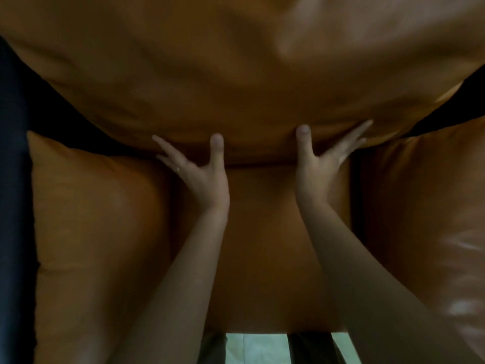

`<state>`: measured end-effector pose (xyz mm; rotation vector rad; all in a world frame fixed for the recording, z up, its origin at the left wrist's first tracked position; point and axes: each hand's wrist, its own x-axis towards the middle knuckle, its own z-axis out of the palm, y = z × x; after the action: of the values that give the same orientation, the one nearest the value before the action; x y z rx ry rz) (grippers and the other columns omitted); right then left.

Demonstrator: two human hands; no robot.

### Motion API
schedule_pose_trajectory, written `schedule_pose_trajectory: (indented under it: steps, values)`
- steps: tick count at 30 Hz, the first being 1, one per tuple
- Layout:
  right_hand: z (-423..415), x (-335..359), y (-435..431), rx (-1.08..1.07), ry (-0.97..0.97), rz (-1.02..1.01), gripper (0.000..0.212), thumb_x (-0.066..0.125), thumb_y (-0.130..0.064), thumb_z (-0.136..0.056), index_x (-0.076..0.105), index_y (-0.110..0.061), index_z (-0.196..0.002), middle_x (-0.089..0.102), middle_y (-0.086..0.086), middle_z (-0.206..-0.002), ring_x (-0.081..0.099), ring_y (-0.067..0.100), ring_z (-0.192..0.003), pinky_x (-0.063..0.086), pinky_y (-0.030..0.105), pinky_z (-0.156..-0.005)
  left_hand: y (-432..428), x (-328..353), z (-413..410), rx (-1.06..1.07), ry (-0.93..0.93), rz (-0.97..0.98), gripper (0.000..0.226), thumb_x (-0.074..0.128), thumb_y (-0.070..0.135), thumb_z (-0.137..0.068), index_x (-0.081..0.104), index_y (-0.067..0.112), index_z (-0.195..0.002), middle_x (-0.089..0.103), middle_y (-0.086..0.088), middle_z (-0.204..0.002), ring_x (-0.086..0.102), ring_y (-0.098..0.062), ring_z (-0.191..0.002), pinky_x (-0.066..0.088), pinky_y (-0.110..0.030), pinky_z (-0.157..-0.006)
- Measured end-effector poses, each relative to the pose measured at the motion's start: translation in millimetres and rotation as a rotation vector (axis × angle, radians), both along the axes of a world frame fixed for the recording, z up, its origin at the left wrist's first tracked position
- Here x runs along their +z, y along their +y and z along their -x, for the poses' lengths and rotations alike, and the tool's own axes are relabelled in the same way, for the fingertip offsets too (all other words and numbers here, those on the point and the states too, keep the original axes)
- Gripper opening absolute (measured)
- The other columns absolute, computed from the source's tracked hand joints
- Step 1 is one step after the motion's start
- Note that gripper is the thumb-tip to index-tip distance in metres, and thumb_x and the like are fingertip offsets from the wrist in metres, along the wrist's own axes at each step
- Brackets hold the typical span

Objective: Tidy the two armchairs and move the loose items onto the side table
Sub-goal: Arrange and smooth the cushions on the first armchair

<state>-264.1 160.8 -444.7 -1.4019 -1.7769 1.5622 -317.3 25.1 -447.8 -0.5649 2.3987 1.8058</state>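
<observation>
An orange-brown leather armchair fills the head view. Its big back cushion (236,74) spans the top, above the seat (262,232). My left hand (199,169) presses the cushion's lower edge with straight, spread fingers and the thumb pointing up. To its right, my right hand (322,156) pushes the same edge, fingers fanned to the right. Neither hand holds anything. No loose items show on the seat.
Padded armrests flank the seat, the left armrest (91,219) and the right armrest (425,219). A dark area (13,179) lies beyond the left armrest. Pale floor (262,348) shows past the seat's front edge, between my dark trouser legs.
</observation>
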Motion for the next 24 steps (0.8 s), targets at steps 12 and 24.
schedule_pose_trajectory:
  steps: [12, 24]
  values:
    - [47.1, -24.6, 19.3, -0.009, 0.116, -0.03, 0.111, 0.066, -0.047, -0.092, -0.019, -0.021, -0.157, -0.032, 0.013, -0.161, -0.023, 0.024, -0.151, 0.008, 0.03, -0.114, 30.4, -27.8, 48.6, 0.132, 0.112, -0.152, 0.114, 0.08, 0.043, -0.08, -0.004, 0.037, -0.158, -0.006, 0.0, -0.166, 0.016, -0.024, -0.152, 0.03, -0.024, -0.109]
    - [-19.4, 52.8, -4.1, 0.229, -0.266, -0.001, 0.096, 0.064, -0.044, -0.095, -0.01, -0.041, -0.157, -0.012, -0.003, -0.168, 0.004, 0.024, -0.154, 0.024, 0.029, -0.098, -57.9, 19.7, -23.6, -0.343, -0.175, 0.171, 0.101, 0.069, 0.048, -0.089, -0.007, 0.047, -0.155, -0.001, 0.009, -0.168, 0.005, -0.015, -0.154, 0.021, -0.034, -0.119]
